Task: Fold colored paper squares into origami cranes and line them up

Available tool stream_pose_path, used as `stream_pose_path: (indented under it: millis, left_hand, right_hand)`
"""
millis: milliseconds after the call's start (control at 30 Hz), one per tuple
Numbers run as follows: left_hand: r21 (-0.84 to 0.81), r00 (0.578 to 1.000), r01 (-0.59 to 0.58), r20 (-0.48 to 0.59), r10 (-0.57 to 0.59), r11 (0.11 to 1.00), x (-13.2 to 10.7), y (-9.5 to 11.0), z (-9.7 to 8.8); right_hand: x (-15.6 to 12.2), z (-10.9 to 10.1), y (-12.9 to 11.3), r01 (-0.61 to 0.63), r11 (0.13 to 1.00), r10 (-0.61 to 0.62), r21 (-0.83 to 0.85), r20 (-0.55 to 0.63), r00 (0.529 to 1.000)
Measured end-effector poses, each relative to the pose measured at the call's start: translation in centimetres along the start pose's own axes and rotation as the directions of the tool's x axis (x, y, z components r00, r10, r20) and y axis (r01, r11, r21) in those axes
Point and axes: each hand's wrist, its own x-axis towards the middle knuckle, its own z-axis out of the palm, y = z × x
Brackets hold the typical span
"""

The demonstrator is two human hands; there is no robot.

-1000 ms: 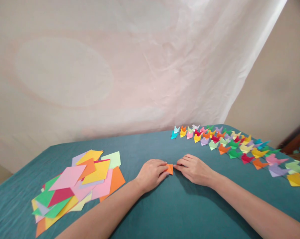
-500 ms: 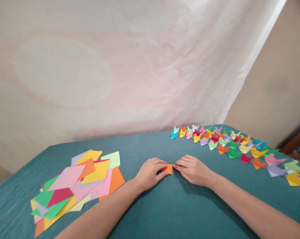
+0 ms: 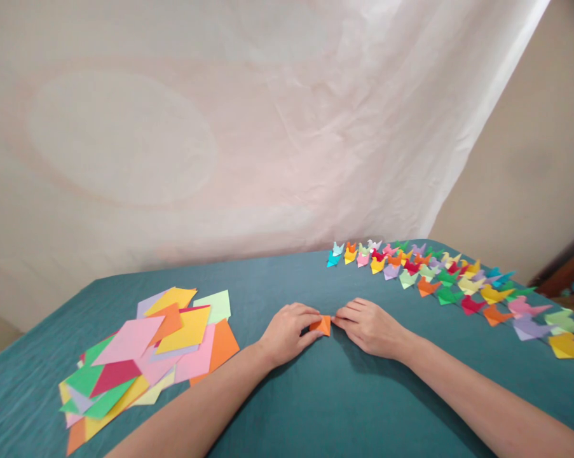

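Note:
A small folded piece of orange paper point(image 3: 323, 326) lies on the green cloth between my two hands. My left hand point(image 3: 290, 331) is closed on its left side, thumb at the lower edge and fingers at the upper one. From the other side, my right hand point(image 3: 367, 327) has its fingers pressed together, with the fingertips at the paper's right upper corner. Whether those fingertips pinch the corner or only touch it is hard to make out. The left part of the paper is hidden by my left fingers.
Loose sheets of coloured paper point(image 3: 129, 340) are heaped on the left of the table point(image 3: 277, 407). Rows of small folded paper birds point(image 3: 427, 287) stand along the right side. Behind the table hangs a pale cloth point(image 3: 267, 127).

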Motion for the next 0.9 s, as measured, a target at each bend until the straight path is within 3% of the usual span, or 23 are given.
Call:
stream_pose_path:
  millis: [900]
  left_hand:
    - [-0.032, 1.000, 0.012, -0.005, -0.012, 0.999, -0.08, -0.12, 0.19]
  right_hand:
    - [0.26, -0.31, -0.45, -0.023, 0.999, 0.021, 0.028, 0.050, 0.999]
